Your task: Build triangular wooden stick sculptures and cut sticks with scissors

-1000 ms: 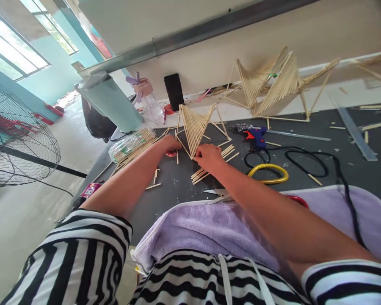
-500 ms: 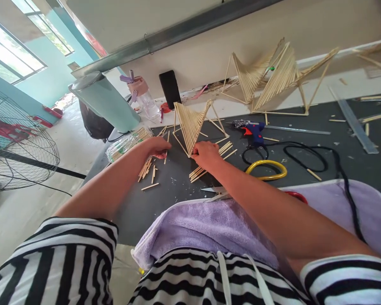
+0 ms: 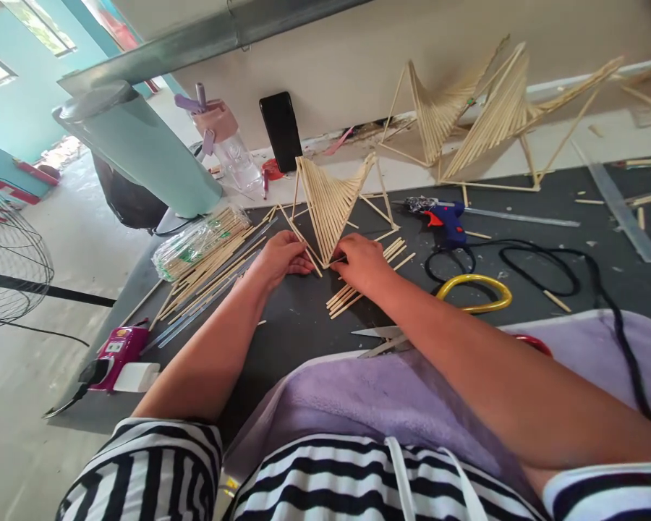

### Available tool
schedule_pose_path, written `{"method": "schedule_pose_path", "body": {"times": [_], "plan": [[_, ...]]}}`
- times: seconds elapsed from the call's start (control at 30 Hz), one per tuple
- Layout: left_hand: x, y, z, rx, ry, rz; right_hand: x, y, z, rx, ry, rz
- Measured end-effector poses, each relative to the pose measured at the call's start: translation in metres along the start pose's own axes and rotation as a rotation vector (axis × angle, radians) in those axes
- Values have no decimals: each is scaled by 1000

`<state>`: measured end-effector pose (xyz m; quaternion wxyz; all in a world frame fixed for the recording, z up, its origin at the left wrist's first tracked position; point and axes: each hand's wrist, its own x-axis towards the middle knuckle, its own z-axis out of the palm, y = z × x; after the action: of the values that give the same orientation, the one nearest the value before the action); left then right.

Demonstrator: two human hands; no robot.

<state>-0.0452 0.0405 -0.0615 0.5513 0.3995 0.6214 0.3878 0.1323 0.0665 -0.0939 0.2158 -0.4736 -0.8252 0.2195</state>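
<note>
A small twisted model of thin wooden sticks (image 3: 328,202) stands on the dark table before me, its near corner low between my hands. My left hand (image 3: 285,259) is closed in a pinch on a short wooden stick (image 3: 313,263), held close along the model's left base edge. At the near corner, my right hand (image 3: 361,260) has its fingers curled against the model; the fingertips are partly hidden. Under and beside that hand lies a row of cut wooden sticks (image 3: 344,298). Scissors (image 3: 383,339) with a yellow handle lie partly beneath my right forearm.
A blue glue gun (image 3: 448,221) with a black cord lies to the right. Larger stick models (image 3: 499,126) stand behind. At left are a packet of sticks (image 3: 200,242), a teal tumbler (image 3: 146,152) and a pink power strip (image 3: 122,351). A phone (image 3: 281,132) leans on the wall.
My left hand has moved right with the stick, from the loose pieces to the model's left base edge. My right hand stays at the near corner. The view has shifted, showing the power strip.
</note>
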Motion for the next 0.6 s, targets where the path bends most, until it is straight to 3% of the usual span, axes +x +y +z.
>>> {"method": "schedule_pose_path", "body": {"times": [0.23,0.6], "plan": [[8,-10,-7,-96,96,77,-2,0,0,33,1,-15],[8,-10,-1,-81,128,71,-2,-1,0,27,9,-2]]}}
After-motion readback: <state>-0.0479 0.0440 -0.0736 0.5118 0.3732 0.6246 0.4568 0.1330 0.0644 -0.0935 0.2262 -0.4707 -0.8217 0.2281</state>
